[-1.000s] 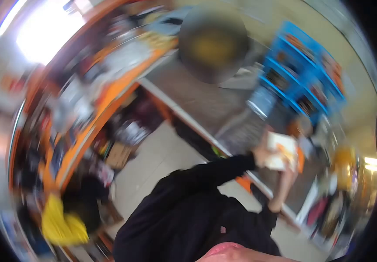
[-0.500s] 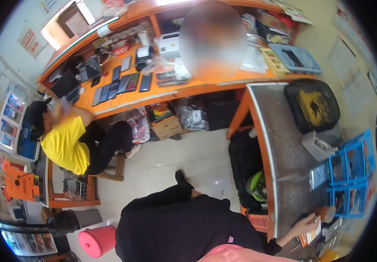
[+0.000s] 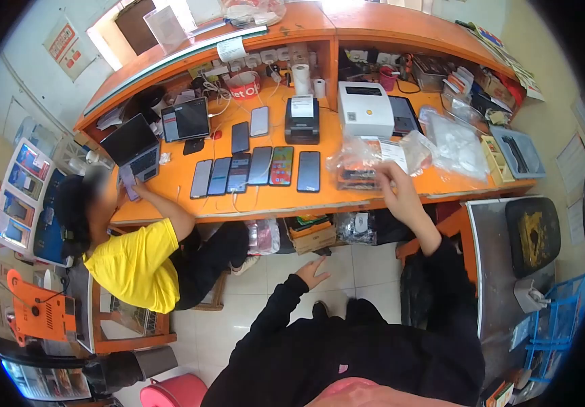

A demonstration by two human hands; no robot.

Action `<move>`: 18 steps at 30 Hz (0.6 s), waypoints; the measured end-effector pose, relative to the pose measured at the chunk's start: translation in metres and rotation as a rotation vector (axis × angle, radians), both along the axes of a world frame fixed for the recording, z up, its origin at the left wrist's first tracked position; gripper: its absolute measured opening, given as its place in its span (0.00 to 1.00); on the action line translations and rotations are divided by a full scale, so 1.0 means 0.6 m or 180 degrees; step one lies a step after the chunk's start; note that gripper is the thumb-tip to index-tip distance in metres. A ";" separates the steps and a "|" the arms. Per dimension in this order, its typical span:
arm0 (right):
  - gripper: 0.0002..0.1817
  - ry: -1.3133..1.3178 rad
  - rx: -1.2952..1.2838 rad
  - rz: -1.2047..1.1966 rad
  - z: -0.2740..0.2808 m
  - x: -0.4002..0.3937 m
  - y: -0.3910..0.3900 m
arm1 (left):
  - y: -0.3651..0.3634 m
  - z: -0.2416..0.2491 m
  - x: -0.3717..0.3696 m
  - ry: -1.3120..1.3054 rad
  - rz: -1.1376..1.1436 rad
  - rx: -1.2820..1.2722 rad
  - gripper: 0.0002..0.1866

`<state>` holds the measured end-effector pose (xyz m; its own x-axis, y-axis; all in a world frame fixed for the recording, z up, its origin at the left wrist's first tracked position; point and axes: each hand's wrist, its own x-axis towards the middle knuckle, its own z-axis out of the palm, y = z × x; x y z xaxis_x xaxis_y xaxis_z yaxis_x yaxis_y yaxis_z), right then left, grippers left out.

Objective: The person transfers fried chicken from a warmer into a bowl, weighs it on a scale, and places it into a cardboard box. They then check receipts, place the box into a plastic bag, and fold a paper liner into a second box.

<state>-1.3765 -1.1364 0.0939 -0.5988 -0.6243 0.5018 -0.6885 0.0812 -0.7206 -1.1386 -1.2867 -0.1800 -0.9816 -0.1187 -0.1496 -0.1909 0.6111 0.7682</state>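
Observation:
My right hand (image 3: 399, 192) reaches over the front edge of the orange counter (image 3: 170, 205), beside a stack of packs in clear plastic (image 3: 357, 178). Its fingers look apart, with nothing visible in them; contact with the plastic cannot be made out. Low in front of my body, above the tiled floor, my left hand (image 3: 313, 273) is open with fingers stretched. Left of the packs lies a dark phone (image 3: 308, 171), near a row of several more phones (image 3: 239, 172). Behind them stand a black receipt printer (image 3: 302, 125) and a white label printer (image 3: 365, 112).
At the left, a person in a yellow shirt (image 3: 136, 264) sits holding a phone (image 3: 128, 183), near a laptop (image 3: 133, 150). A grey side desk (image 3: 499, 298) bears a worn black seat (image 3: 533, 236). A pink bin (image 3: 173, 392) stands on the floor behind left.
My view has turned toward the counter. My right hand has left the papers on the right-hand desk and now reaches over the counter. My left hand has come into view.

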 end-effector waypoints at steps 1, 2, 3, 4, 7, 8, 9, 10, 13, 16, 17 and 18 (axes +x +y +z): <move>0.05 0.0086 0.0099 0.0223 0.007 -0.030 -0.051 | -0.018 0.047 -0.028 0.0246 0.0048 0.0130 0.37; 0.06 0.0174 0.0198 0.0444 0.010 -0.067 -0.101 | -0.035 0.092 -0.056 0.0494 0.0094 0.0261 0.35; 0.07 0.0049 0.0356 0.0429 -0.008 -0.119 -0.157 | -0.052 0.130 -0.081 0.0659 0.0183 0.0421 0.34; 0.09 -0.0085 0.0512 0.0415 -0.032 -0.172 -0.212 | -0.069 0.167 -0.104 0.0815 0.0274 0.0578 0.33; 0.16 0.0113 0.1624 0.0647 -0.052 -0.306 -0.345 | -0.140 0.191 -0.185 0.1037 0.0472 0.0883 0.30; 0.18 0.0332 0.2198 0.0693 -0.067 -0.352 -0.389 | -0.167 0.194 -0.216 0.1079 0.0522 0.0950 0.30; 0.20 0.0558 0.2767 0.0729 -0.085 -0.390 -0.428 | -0.193 0.200 -0.250 0.1181 0.0614 0.0909 0.29; 0.22 0.0508 0.2635 0.0601 -0.107 -0.422 -0.460 | -0.220 0.206 -0.284 0.1281 0.0697 0.0861 0.28; 0.28 0.0193 0.2280 0.0244 -0.185 -0.498 -0.538 | -0.295 0.188 -0.389 0.1667 0.1149 0.0550 0.26; 0.28 -0.0429 0.1763 0.0339 -0.233 -0.553 -0.597 | -0.364 0.171 -0.490 0.1710 0.1642 -0.0083 0.34; 0.25 -0.0720 0.1477 0.0642 -0.240 -0.566 -0.615 | -0.378 0.161 -0.524 0.1751 0.1843 -0.0208 0.38; 0.23 -0.1023 0.1183 0.0941 -0.247 -0.573 -0.632 | -0.389 0.148 -0.551 0.1776 0.2041 -0.0337 0.41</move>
<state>-1.7202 -1.5159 -0.0543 -0.4582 -0.8880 0.0380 -0.4714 0.2066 -0.8574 -1.4694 -1.5200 -0.0913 -0.6466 -0.6622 0.3787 -0.1352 0.5880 0.7975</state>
